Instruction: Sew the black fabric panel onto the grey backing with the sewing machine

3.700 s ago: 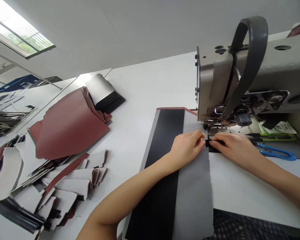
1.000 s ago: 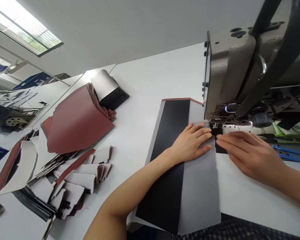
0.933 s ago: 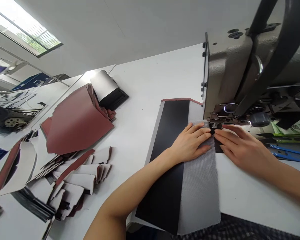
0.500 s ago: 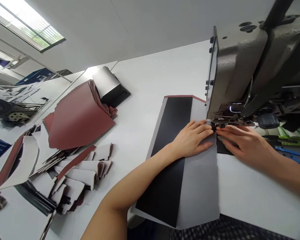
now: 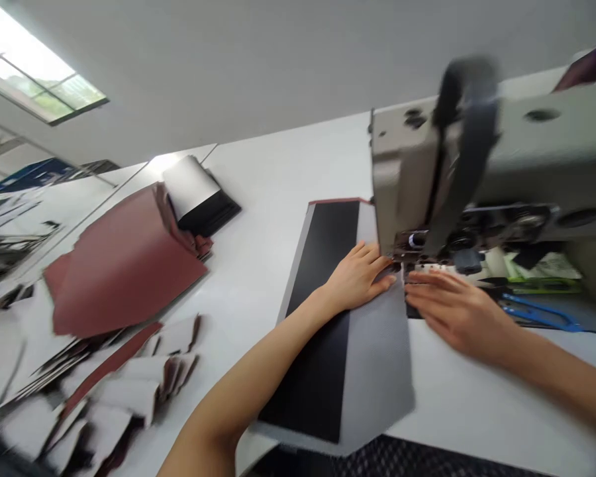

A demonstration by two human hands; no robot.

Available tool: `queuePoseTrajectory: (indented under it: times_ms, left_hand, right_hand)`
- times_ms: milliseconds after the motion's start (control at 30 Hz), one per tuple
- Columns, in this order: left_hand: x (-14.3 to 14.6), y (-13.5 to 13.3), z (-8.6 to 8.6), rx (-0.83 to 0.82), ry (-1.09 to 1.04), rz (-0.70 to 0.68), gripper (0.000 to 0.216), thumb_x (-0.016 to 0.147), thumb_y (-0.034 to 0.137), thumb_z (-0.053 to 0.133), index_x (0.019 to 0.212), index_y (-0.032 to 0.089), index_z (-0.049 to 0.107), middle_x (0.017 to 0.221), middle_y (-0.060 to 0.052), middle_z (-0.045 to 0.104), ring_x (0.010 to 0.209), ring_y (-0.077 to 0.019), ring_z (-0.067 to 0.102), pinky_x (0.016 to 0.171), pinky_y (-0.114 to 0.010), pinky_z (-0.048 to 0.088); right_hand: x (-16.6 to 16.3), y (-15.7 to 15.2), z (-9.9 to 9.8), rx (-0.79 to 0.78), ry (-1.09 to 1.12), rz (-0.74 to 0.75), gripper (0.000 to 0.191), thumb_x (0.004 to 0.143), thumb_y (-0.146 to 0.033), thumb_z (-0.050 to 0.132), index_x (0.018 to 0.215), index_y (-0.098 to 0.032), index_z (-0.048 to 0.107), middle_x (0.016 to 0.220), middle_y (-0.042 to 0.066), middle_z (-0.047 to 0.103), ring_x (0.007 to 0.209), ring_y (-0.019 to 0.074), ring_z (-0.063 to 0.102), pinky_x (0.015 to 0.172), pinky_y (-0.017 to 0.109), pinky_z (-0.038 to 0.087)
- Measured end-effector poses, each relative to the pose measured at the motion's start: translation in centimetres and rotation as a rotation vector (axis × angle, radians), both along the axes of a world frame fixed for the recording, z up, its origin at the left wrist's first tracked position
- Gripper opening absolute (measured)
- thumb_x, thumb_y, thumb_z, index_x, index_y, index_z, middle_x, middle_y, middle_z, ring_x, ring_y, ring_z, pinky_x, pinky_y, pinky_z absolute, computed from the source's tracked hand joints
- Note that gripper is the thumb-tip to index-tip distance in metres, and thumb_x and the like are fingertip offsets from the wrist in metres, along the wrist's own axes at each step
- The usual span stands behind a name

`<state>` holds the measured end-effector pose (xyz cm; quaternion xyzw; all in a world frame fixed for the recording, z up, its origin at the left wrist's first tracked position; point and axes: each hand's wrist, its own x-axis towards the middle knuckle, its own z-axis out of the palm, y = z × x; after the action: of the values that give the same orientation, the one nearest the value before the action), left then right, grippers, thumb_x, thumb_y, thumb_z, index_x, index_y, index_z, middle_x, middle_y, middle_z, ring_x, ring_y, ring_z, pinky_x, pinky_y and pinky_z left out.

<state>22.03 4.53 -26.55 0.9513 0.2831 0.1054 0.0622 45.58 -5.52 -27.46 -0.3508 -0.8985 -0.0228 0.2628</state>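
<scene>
Somewhat blurred, but the left hand lies open on grey mesh fabric, and the right hand spreads flat beside the metal presser foot.

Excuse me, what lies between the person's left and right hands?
The head view shows the edge of a gray fabric panel and a black strip.

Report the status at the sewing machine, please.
Left hand flat on grey fabric panel; right hand beside presser foot; blue thread snips beyond.
</scene>
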Motion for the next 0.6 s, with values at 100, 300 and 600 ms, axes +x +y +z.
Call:
queuePoseTrajectory:
  times_ms: [100, 300, 600]
  left_hand:
    - [0.0, -2.1, 0.7, 0.135, -0.004, 0.048, 0.024, 0.1, 0.033, 0.05, 0.109, 0.016, 0.065, 0.107, -0.01, 0.07, 0.103, -0.026, 0.062, 0.095, -0.042, 0.051]
    - [5.8, -6.1, 1.9, 0.013, -0.15, -0.252, 0.023, 0.097, 0.014, 0.046, 0.11, 0.019, 0.064, 0.097, -0.007, 0.069, 0.09, -0.0207, 0.063, 0.079, -0.031, 0.055]
    - [23.8, -3.0, 3.5, 0.157, 0.004, -0.375, 0.049, 0.077, -0.007, 0.044, 0.101, 0.023, 0.075, 0.102, -0.005, 0.076, 0.102, -0.0252, 0.07, 0.091, -0.035, 0.056]
  right_hand:
    - [0.6, -2.5, 1.7, -0.009, 0.028, 0.015, 0.029, 0.095, -0.011, 0.048, 0.117, -0.014, 0.068, 0.119, 0.01, 0.071, 0.106, 0.0209, 0.066, 0.09, 0.038, 0.056]
    - [3.7, -8.0, 3.6, 0.098, 0.257, -0.266, 0.027, 0.093, -0.008, 0.05, 0.115, -0.015, 0.064, 0.107, 0.009, 0.073, 0.095, 0.0169, 0.069, 0.085, 0.029, 0.058]
    - [6.7, -11.8, -1.2, 0.099, 0.338, -0.511, 0.011, 0.091, -0.033, 0.06, 0.09, -0.024, 0.065, 0.083, 0.0, 0.075, 0.066, 0.0119, 0.069, 0.07, 0.018, 0.058]
